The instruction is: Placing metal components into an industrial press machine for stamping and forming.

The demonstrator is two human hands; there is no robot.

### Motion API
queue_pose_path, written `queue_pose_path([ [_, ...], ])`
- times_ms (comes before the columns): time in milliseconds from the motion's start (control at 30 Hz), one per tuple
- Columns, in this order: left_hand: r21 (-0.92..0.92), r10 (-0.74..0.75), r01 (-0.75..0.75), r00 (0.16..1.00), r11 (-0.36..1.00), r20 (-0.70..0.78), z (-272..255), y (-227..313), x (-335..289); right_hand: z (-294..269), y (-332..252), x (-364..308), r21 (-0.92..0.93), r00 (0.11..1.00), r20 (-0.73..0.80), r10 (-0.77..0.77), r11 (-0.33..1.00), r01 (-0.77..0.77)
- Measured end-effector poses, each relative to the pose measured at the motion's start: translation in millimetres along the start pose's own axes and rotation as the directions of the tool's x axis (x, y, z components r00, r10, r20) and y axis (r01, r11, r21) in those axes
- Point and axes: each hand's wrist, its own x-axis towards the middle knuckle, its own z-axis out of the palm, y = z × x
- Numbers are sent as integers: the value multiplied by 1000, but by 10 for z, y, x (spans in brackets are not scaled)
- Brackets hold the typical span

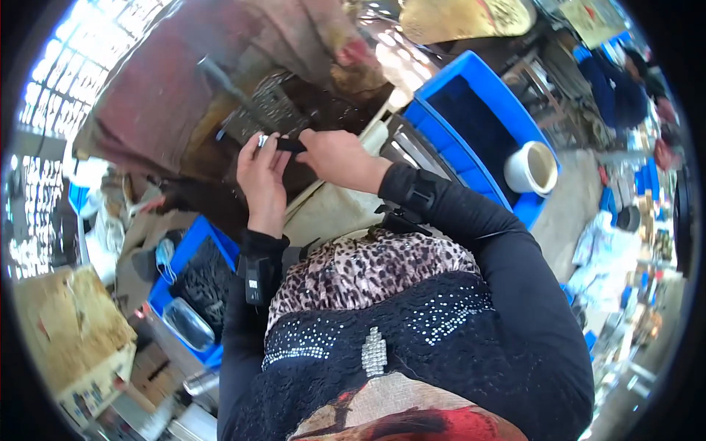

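In front of my body both hands are raised over a dark work surface (346, 112). Between them runs a short black bar-like piece (292, 145), its exact kind unclear. My left hand (263, 180) pinches its left end, and a small shiny silver bit shows at the fingertips. The fingers of my right hand (342, 158) are closed on its right end. Just beyond the fingers lies a grey metal block (273, 103) with a rough, glinting face. A thin metal rod (220, 79) slants toward it from the far left.
A blue bin (471, 60) with a white bucket (531, 167) stands to my right. Another blue bin (156, 298), at lower left, holds many dark pieces and a clear tray (187, 325). Reddish-brown cloth (158, 95) drapes the far left. A person in dark blue (614, 84) is at far right.
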Motion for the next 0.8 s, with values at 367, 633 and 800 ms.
queue_pose_path([
  [367,91,-34,25,995,996,97,400,-40,50,-397,227,-176,602,867,397,302,627,-494],
  [633,74,-42,24,963,997,266,488,145,87,-469,268,-286,641,918,203,342,662,-388],
  [800,341,100,-205,949,918,300,159,44,197,-1095,561,-886,839,822,188,537,346,-419],
])
